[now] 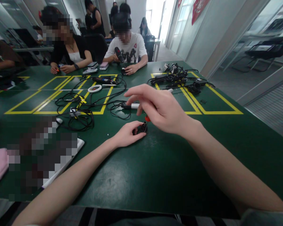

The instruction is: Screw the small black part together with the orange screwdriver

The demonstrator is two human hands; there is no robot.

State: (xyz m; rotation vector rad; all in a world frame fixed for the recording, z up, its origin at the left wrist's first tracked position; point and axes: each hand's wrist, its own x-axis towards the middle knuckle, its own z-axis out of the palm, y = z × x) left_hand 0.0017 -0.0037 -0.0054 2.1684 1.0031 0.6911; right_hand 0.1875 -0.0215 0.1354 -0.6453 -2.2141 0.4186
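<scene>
Left hand (127,134): fingers clamped on black part (143,129). Right hand (159,110): curled above red piece (147,119), grip hidden. Work apparently underway, unfinished.

Piled black cables (175,77), white ring (89,89)

Your one view looks out from your head — forward and down over the green counter (136,169), close above your forearms (70,185). Your left grip (126,135) and right grip (159,108) show mid-view; the counter's near edge crosses the bottom — seated people (135,51) appear farther off, up top.
</scene>
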